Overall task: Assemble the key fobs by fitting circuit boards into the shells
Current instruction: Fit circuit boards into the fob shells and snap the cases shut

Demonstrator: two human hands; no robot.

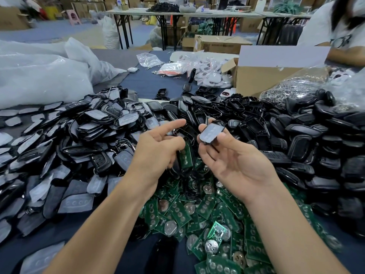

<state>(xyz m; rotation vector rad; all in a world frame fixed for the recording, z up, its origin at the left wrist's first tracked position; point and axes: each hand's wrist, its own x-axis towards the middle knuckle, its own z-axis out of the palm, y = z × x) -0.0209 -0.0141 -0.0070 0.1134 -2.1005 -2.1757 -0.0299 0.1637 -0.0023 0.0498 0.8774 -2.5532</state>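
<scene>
Dark table (pixel 150 84) fills the frame. Left side: big heap of film-covered shell halves (pixel 79 139). Right side: heap of black shell backs (pixel 306 139). Btm centre: pile of green boards (pixel 207 214) w/ coin cells. Right hand (pixel 233 161), palm up at mid-frame, fingers half-curled, pinches one shell (pixel 210 133) at the fingertips. Left hand (pixel 158 149) just beside it: index finger straight, other fingers curled round a circuit board (pixel 186 157).

Assembly warehouse — stacked cartons (pixel 221 44), folding tables (pixel 130 12) (heaped fob shells (pixel 308 131)).
</scene>
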